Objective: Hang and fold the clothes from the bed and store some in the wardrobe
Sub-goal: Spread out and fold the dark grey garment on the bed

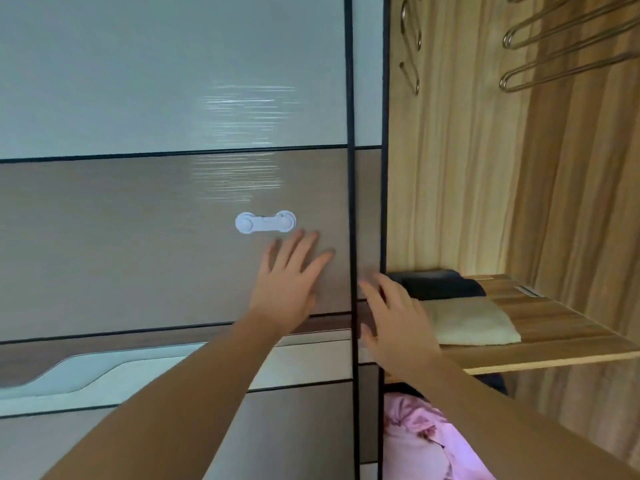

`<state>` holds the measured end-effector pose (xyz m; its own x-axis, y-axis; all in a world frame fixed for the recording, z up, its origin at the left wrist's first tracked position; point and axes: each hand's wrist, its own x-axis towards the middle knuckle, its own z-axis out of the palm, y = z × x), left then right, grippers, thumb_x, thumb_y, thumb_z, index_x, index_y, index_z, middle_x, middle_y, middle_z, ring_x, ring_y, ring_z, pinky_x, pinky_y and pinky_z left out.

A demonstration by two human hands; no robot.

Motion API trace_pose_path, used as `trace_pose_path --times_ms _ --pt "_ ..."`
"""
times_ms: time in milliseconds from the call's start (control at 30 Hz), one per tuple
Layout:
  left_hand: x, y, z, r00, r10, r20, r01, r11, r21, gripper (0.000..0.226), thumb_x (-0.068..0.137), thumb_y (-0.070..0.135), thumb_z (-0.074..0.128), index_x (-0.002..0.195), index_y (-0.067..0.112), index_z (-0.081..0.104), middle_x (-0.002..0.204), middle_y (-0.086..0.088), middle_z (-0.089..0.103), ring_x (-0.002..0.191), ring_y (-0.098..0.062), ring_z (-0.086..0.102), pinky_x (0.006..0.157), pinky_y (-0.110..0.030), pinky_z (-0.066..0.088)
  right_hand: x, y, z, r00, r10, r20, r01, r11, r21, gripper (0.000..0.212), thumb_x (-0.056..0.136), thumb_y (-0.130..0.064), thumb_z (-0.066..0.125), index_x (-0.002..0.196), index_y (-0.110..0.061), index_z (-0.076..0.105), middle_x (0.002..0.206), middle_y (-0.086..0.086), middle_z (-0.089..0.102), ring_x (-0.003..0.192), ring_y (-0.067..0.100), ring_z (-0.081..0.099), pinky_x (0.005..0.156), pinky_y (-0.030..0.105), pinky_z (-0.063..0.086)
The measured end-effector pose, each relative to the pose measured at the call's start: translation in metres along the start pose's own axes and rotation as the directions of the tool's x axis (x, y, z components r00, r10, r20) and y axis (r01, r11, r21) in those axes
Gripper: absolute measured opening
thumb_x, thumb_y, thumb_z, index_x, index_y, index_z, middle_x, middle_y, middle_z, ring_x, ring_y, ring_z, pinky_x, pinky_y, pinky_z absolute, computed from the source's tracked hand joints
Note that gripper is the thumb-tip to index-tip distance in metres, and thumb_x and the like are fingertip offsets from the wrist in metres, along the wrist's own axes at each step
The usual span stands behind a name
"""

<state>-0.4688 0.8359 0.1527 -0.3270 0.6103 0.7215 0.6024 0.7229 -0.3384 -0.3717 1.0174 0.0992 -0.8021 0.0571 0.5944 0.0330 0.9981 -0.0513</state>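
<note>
Clothes are lying inside the open wardrobe (485,168) in the right half of the frame: a dark folded garment (440,283) is sitting at the back of the wooden shelf (561,327), and a cream folded garment (474,323) is lying just in front of it, the two touching. Below the shelf, at the lower centre-right of the frame, a pink garment (426,441) is showing in the lower compartment, partly hidden by the right forearm. At the upper right, bare metal hangers (554,60) are hanging against the wood-grain back panel.

Left of the opening, the sliding wardrobe door (138,237) is filling the left and centre of the frame, its dark edge strip running top to bottom. The left hand (291,282) is resting flat on the brown door panel with fingers spread wide and straight, holding nothing. Its fingertips are lying just below and to the right of a white plastic child lock (265,222) stuck to the panel.

The right hand (394,320) is reaching to the door's edge at centre frame, fingers straight and loosely spread, gripping nothing; whether it is touching the edge strip is unclear. It is sitting just left of the folded garments, overlapping the dark one's near corner.
</note>
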Motion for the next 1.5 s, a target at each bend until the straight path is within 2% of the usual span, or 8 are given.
trace_pose_path --times_ms 100,200,433,633,800,1033,1267,1500 --pt "-0.002 -0.033 0.004 0.986 0.060 0.154 -0.085 0.983 0.161 0.090 0.069 0.038 0.079 0.148 0.028 0.036 0.160 -0.009 0.022 0.148 -0.032 0.013 0.115 -0.061 0.015 0.013 -0.036 0.011 0.994 -0.103 -0.030 0.098 0.987 -0.129 0.082 0.077 -0.032 0.071 0.148 -0.016 0.034 0.155 0.012 0.030 0.141 0.031 0.033 0.104 0.047 0.040" --pt "-0.003 -0.048 0.020 0.950 0.104 0.294 -0.180 0.953 0.244 0.100 0.081 0.046 0.069 0.155 0.027 0.004 0.162 -0.008 -0.011 0.142 -0.030 -0.027 0.115 -0.060 -0.006 0.026 -0.051 0.029 0.992 -0.123 0.039 0.128 0.971 -0.203 0.085 0.087 -0.028 0.060 0.154 -0.013 0.011 0.162 0.012 0.002 0.149 0.030 0.005 0.115 0.048 0.022" --pt "-0.003 -0.060 0.031 0.954 0.203 0.221 -0.268 0.908 0.323 0.105 0.075 0.059 0.070 0.155 0.027 0.009 0.163 -0.008 0.002 0.149 -0.032 -0.002 0.115 -0.054 0.016 0.029 -0.056 0.060 0.997 -0.008 0.077 0.019 0.990 -0.141 0.087 0.092 -0.034 0.048 0.153 -0.014 -0.010 0.158 0.006 -0.027 0.146 0.023 -0.023 0.116 0.041 -0.002" --pt "-0.003 -0.056 0.036 0.944 0.292 0.157 -0.329 0.879 0.345 0.097 0.071 0.060 0.073 0.151 0.027 0.030 0.160 -0.008 0.022 0.146 -0.021 0.025 0.113 -0.054 0.026 0.027 -0.049 0.066 0.998 0.052 0.025 -0.051 0.997 -0.059 0.092 0.089 -0.031 0.051 0.153 -0.011 -0.010 0.157 0.005 -0.028 0.149 0.021 -0.013 0.118 0.038 0.003" --pt "0.010 -0.039 0.039 0.937 0.316 0.149 -0.348 0.884 0.312 0.095 0.072 0.059 0.073 0.151 0.026 0.031 0.160 -0.008 0.021 0.146 -0.022 0.025 0.113 -0.054 0.025 0.022 -0.026 0.060 0.996 0.085 0.001 -0.085 0.996 -0.036 0.092 0.084 -0.027 0.059 0.155 -0.009 0.003 0.162 0.009 -0.011 0.150 0.024 0.002 0.118 0.039 0.017" --pt "0.041 0.010 0.050 0.924 0.319 0.210 -0.361 0.909 0.210 0.090 0.087 0.051 0.060 0.154 0.024 0.005 0.162 -0.008 -0.011 0.149 -0.022 -0.003 0.116 -0.054 0.000 0.015 0.012 0.050 0.975 0.219 -0.039 -0.214 0.972 0.101 0.085 0.085 -0.027 0.055 0.154 -0.011 0.008 0.163 0.004 -0.004 0.150 0.020 0.001 0.115 0.038 0.027" --pt "0.084 0.078 0.060 0.924 0.339 0.178 -0.364 0.922 0.132 0.087 0.086 0.048 0.063 0.152 0.025 0.011 0.163 -0.006 -0.010 0.149 -0.020 -0.004 0.116 -0.053 0.000 0.005 0.049 0.050 0.812 0.582 -0.039 -0.474 0.697 0.538 0.083 0.085 -0.019 0.062 0.152 -0.025 0.014 0.157 -0.003 0.005 0.143 0.023 0.014 0.106 0.028 0.029" --pt "0.138 0.163 0.067 0.912 0.364 0.190 -0.392 0.910 0.139 0.087 0.082 0.052 0.065 0.151 0.026 0.020 0.163 -0.007 -0.002 0.149 -0.021 0.002 0.115 -0.053 0.006 -0.003 0.134 0.050 0.705 0.706 -0.058 -0.532 0.582 0.615 0.090 0.081 -0.019 0.068 0.150 -0.033 0.012 0.156 -0.002 0.007 0.138 0.023 0.014 0.091 0.026 0.027"
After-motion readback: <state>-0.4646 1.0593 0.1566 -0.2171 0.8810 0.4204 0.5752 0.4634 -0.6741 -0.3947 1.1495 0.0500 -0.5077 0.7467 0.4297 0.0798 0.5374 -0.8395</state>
